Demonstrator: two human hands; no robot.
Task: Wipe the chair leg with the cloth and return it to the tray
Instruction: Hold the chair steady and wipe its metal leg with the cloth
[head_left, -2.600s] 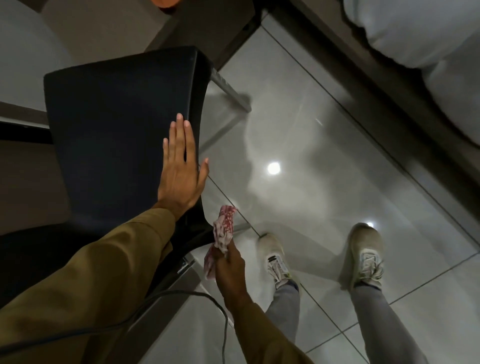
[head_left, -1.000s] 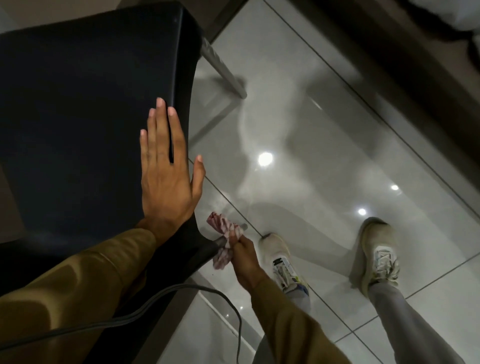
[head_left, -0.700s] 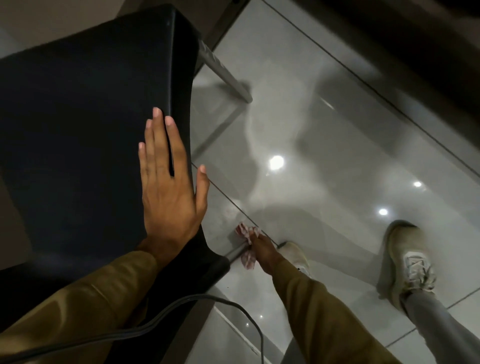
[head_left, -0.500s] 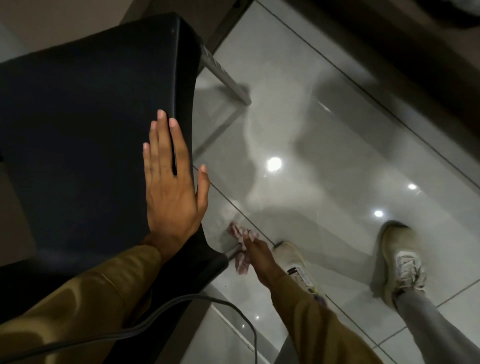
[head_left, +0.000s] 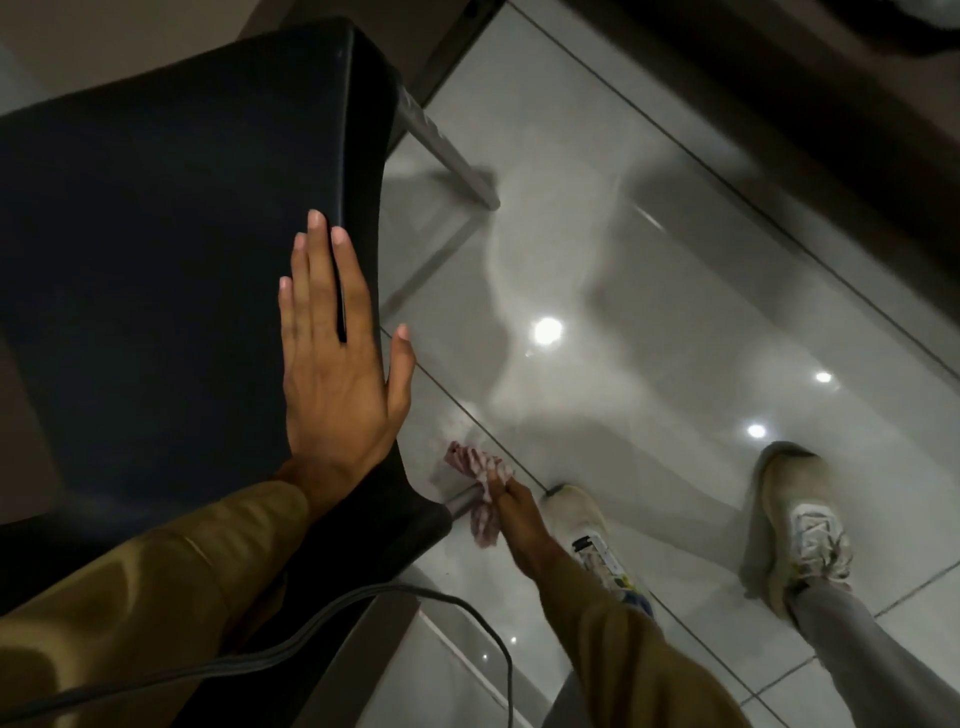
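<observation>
Shiny grey floor (head_left: 649, 291) lies under the black chair (head_left: 171, 249). Left hand (head_left: 337, 358) rests flat and spread on the seat, while right hand (head_left: 511, 506), lower and nearer, squeezes the pink cloth (head_left: 480, 488) round the slanting chair leg (head_left: 464, 500); no tray shows

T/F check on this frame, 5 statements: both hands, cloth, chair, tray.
1. The left hand lies flat and open on the black chair. True.
2. The right hand holds the cloth against the near chair leg. True.
3. The cloth is plain blue. False: it is pink and white.
4. The tray sits on the floor beside the shoes. False: no tray is in view.
5. The far chair leg is wrapped in the cloth. False: it is bare; the cloth is at the near leg.
</observation>
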